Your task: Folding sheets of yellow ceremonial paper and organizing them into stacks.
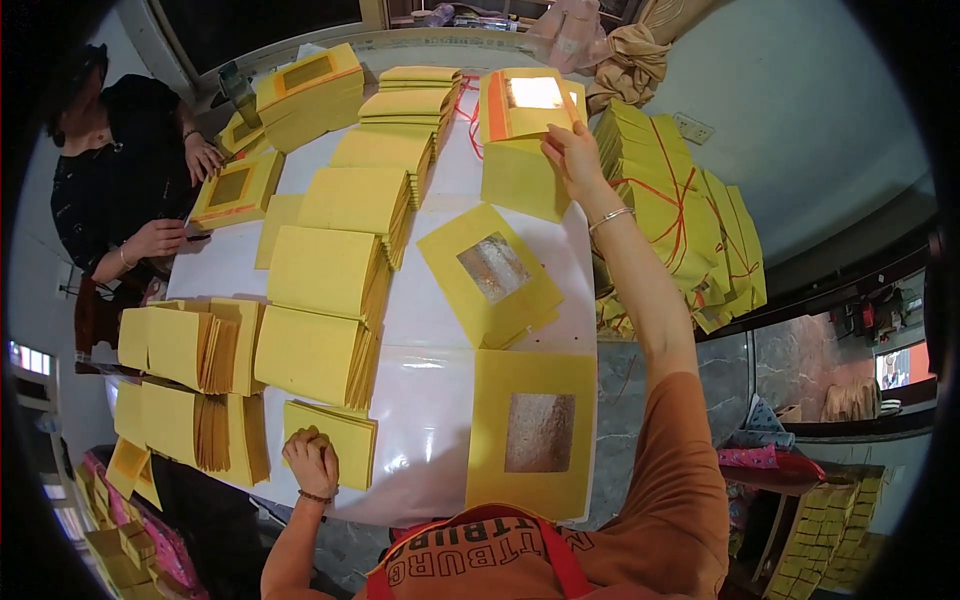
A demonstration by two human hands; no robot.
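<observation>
One yellow sheet (527, 115) with a bright foil patch, up at twelve o'clock on the counter (415, 440), and the right hand (572, 158) is right there at its near edge! Thumb and fingers appear to pinch its five o'clock corner, so the sheet spreads out from those fingers toward eleven. Its long axis? Seemingly nine to three, though the slant makes that hard to call. The right hand is clearly the nearer one. Directly below, a yellow pile (523, 178) backs it up.

Toward six, a silver-patched stack (455, 262) sits askew, and closer in lies another silver-patched sheet (490, 425), squared to the counter. Down at seven, the left hand (312, 462) rests on a folded bundle (352, 440), fingers bent and bunched; whether they grip it, I can't tell. A row of folded stacks (308, 352) runs from there up toward twelve. At two o'clock, red-tied bundles (643, 205)! And at ten, a co-worker (120, 185) handles a yellow block (262, 180).
</observation>
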